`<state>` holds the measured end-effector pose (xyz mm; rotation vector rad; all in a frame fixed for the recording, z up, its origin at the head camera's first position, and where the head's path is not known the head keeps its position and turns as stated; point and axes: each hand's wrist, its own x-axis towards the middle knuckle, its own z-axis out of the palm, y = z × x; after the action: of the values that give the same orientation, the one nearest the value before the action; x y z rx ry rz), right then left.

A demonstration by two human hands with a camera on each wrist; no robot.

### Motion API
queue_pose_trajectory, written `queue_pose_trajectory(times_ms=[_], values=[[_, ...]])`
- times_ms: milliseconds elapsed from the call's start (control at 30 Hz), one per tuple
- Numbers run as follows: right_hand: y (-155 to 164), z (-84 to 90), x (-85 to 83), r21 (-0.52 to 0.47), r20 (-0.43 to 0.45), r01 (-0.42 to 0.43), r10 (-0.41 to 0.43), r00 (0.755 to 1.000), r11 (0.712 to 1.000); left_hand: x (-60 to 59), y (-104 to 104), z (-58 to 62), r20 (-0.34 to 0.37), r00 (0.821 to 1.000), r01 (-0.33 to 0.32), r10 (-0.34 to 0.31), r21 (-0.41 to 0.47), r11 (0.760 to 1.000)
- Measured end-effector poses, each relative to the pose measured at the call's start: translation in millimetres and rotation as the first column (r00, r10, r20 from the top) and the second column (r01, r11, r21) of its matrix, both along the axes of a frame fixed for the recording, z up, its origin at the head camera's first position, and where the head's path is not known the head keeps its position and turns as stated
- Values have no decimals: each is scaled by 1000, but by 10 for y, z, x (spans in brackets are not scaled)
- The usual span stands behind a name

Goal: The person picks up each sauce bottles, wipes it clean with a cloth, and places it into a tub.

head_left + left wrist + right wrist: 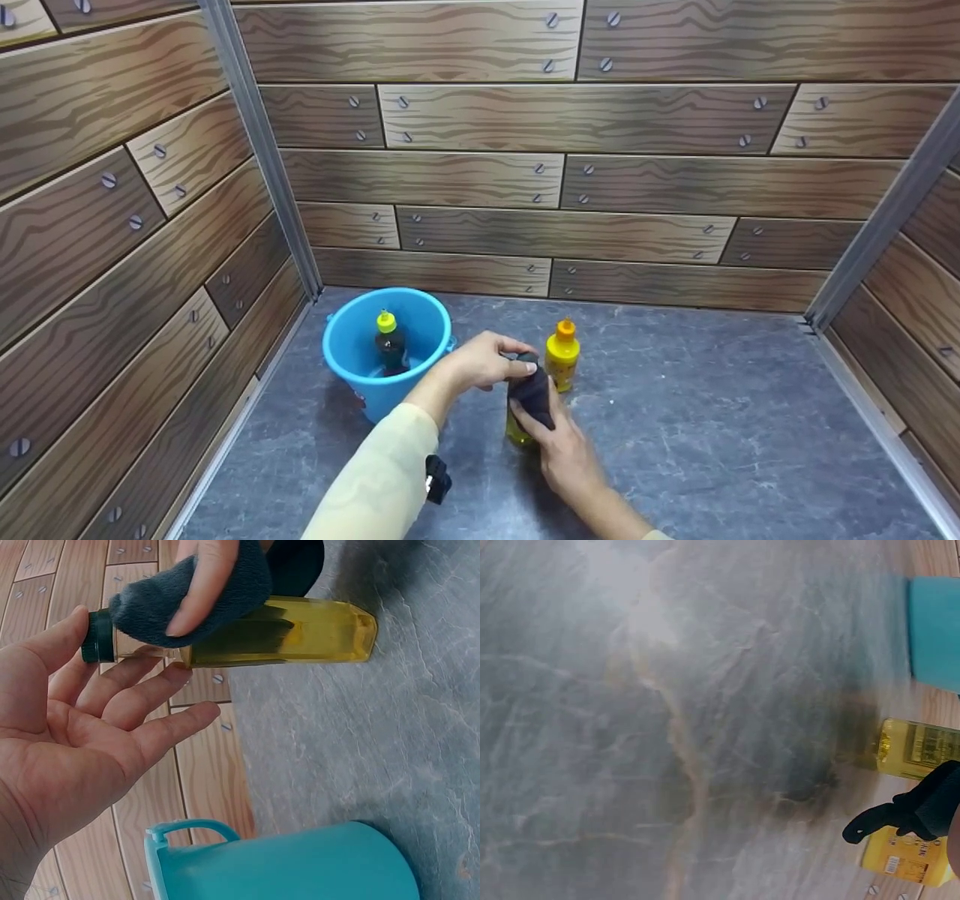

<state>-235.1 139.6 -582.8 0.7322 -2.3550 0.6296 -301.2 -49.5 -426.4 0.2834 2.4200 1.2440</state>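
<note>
Right, my left hand (484,362) reaches in from the side with the wrist bent, palm turned toward the bottle (322,634), and it's a pinch up top: thumb against one side of the dark green cap (97,636), forefinger behind it, the other fingers spread out loosely along the neck. Over on the other side, my right hand (564,448) comes up from below, clutching a dark, fuzzy cloth (249,592) and wrapping it round the bottle, thumb across the near side and fingers round the far one.

And look at that bottle! It stands nearly upright over the grey tabletop (720,405), between the blue bucket (382,397) and the small yellow bottle (562,360), its base at or very near the surface; I can't tell whether it's touching. Clear, flat-sided walls, golden-yellow liquid glowing in the lower part, paler toward the neck, much of the upper body hidden under the cloth. From my right wrist, a label shows on its side, too blurred to read.

Just beyond it sits the yellow bottle, orange cap on, while inside the bucket, off to the left, a dark bottle (390,346) wears a bright yellow-green top.
</note>
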Motion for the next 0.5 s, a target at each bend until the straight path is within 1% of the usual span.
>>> queue_pose_trajectory(times_ms=[267,433,500], values=[[2,-90,-20,0,-50,-15,15,999,1000,16,-2,16,-7,1000,0,0,11,1000],[9,-146,9,25,-15,9,-9,1000,1000,21,-7,-3,-8,1000,-4,4,20,1000],[9,-170,14,35,-16,18,-18,1000,999,20,-13,-12,-14,1000,-1,1,21,1000]])
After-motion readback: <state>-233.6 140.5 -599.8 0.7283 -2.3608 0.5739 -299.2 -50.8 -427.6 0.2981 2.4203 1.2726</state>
